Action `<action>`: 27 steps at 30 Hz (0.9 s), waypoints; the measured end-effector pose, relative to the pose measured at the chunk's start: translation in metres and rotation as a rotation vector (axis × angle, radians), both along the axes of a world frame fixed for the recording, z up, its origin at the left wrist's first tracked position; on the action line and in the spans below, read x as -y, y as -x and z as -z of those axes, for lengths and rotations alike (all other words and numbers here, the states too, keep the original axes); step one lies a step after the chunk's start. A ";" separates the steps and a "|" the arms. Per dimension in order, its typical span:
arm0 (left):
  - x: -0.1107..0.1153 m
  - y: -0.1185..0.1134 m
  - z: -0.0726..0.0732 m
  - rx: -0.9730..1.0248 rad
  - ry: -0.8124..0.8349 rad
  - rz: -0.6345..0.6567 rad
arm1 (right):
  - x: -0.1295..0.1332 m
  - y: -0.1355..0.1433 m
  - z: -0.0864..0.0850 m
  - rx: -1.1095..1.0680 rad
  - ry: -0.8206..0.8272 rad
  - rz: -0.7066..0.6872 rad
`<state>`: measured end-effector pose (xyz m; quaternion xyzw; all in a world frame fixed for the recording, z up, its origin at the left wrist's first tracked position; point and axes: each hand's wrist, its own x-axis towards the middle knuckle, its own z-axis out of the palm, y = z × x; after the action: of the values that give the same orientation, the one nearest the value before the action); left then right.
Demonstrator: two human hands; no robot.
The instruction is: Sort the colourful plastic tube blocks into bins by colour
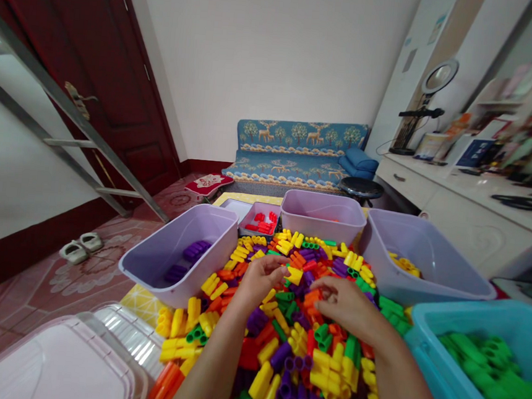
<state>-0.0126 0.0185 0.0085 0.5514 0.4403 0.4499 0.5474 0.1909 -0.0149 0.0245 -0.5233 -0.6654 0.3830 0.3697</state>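
Observation:
My left hand (259,279) has its thumb and fingers closed on a yellow plastic tube block (293,275) above the middle of a mixed heap. My right hand (345,303) is just to the right, its fingers curved and apart. An orange block (312,299) lies at its fingertips; no firm grip on it shows. Around and below both hands spread yellow, green, purple, orange and red tube blocks, many joined in rows, such as a yellow cluster (328,372) and a purple cluster (293,394) near the front.
A lilac bin (216,232) at left holds purple blocks; another lilac bin (429,294) at right holds yellow ones. A blue bin (423,319) contains green blocks. Behind stand a lilac bin (322,226) and a small tray (244,230) with red blocks. Lids (56,361) lie front left.

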 end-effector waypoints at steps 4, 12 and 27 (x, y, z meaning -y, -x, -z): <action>0.000 -0.001 0.002 -0.145 -0.051 0.016 | -0.003 0.006 -0.016 -0.535 -0.238 0.339; 0.001 0.002 0.006 -0.712 -0.365 -0.150 | -0.014 -0.004 0.012 0.167 -0.144 0.295; 0.008 -0.011 0.015 -0.655 -0.470 0.044 | -0.001 0.034 0.019 0.673 -0.168 -0.019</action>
<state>-0.0020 0.0102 -0.0070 0.7851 0.4648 0.3269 0.2465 0.1569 -0.0139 0.0058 -0.5818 -0.7841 0.1363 0.1678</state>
